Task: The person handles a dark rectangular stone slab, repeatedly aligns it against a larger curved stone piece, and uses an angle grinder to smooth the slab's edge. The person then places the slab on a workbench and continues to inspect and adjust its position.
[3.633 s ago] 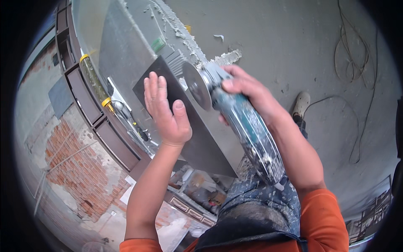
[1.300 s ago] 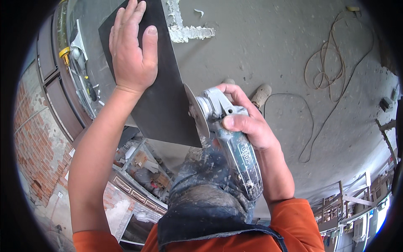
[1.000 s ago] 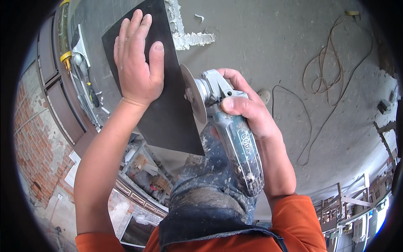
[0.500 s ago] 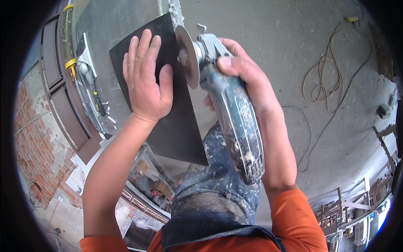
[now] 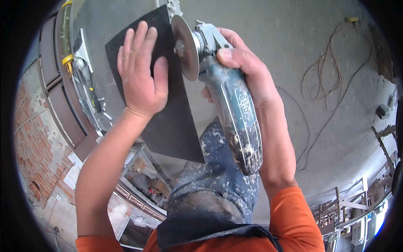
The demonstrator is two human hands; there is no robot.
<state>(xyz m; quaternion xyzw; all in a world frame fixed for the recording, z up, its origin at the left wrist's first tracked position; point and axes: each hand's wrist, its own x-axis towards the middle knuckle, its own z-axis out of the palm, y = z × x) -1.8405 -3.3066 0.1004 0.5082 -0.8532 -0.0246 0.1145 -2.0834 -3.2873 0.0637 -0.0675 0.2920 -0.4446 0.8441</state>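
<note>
Resting flat on the thin, dark grey, four-sided panel, the bare left hand has its fingers stretched out and its thumb spread aside, gripping nothing. The bare right hand is wrapped around the head end of a teal-and-grey angle grinder, thumb on top, just right of the panel. The grinder's round, brownish cutting disc stands along the panel's right edge; whether they touch, I cannot tell.

For good work there, the disc's face should run in line with that edge, with light, even pressure, while the palm bears down firmly. The left thumb points toward the disc and would be safer drawn farther inward. With one hand on the grinder, a kick could be hard to check.

Below the panel's lower right corner, paint-spattered blue trousers come near and limit room for a downward stroke. A white plaster crust lies beside its top corner. Left of the panel are a yellow-ended clear tube and a black-and-yellow-handled tool; well to its right, a loosely coiled brown cable.
</note>
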